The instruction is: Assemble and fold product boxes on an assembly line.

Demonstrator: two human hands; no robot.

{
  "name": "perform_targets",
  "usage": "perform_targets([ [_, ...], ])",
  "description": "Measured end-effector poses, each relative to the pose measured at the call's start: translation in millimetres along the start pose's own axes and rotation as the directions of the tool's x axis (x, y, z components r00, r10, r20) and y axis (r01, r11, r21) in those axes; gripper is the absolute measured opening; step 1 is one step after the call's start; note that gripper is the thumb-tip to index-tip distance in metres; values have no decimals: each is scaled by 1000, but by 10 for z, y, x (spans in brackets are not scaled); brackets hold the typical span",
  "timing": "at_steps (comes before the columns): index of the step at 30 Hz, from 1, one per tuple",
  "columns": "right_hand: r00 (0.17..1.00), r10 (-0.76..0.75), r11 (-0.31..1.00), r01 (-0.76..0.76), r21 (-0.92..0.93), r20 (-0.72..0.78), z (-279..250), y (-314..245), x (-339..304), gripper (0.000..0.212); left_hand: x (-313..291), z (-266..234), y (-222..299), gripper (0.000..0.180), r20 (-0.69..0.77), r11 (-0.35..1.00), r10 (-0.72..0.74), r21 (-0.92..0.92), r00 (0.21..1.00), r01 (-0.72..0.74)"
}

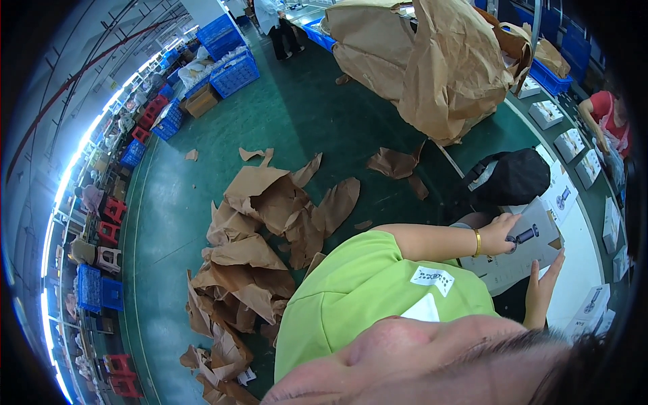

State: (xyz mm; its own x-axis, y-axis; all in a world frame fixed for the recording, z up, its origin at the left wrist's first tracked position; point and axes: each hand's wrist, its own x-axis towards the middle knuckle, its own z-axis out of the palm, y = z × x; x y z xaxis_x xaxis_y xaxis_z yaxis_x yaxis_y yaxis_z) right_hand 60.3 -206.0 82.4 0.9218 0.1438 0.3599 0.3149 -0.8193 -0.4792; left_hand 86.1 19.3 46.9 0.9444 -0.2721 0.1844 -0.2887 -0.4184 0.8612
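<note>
A light grey printed carton box (507, 270) with a picture of a dark device lies tilted in front of me. My left hand (498, 235), with a gold bracelet at the wrist, grips its upper side, fingers bent over the printed face. At the opposite edge, near a brown unprinted corner, is my right hand (542, 289), thumb and fingers stretched apart and touching the box. Part of the right forearm is hidden behind my head. Beyond the box lies a white printed carton (561, 196) on the white tabletop (574, 263).
A black bag (516, 177) sits beside the table. White boxes (569, 144) line a conveyor (563, 121), where a person in red (605, 115) works. Torn brown paper (263, 229) litters the green floor; a large paper-wrapped stack (445, 67) stands beyond. Blue crates (234, 71) stand farther off.
</note>
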Motion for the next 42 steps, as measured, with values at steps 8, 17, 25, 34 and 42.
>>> perform_targets([
  [8, 999, -36, 999, 35, -21, -22, -21, -77, -78, 72, 3, -31, -71, 72, -72, 998, 60, 28, 996, -58],
  [17, 992, -49, 998, 43, -48, -115, -76, -286, -148, 72, -83, -233, 66, 61, -152, 970, 226, -55, 962, -236],
  [25, 989, -47, 999, 47, -4, -138, -44, -220, -163, 71, -107, -178, 92, 58, -183, 966, 237, -59, 954, -251],
  [34, 985, 24, 977, 13, 211, -172, 29, -181, -142, 72, -150, -276, 317, 51, -88, 873, 206, -433, 975, -224],
  [42, 981, 189, 575, -85, 814, -31, 216, 39, -83, 61, -272, -554, 849, 35, 69, 760, 631, 143, 773, -634],
])
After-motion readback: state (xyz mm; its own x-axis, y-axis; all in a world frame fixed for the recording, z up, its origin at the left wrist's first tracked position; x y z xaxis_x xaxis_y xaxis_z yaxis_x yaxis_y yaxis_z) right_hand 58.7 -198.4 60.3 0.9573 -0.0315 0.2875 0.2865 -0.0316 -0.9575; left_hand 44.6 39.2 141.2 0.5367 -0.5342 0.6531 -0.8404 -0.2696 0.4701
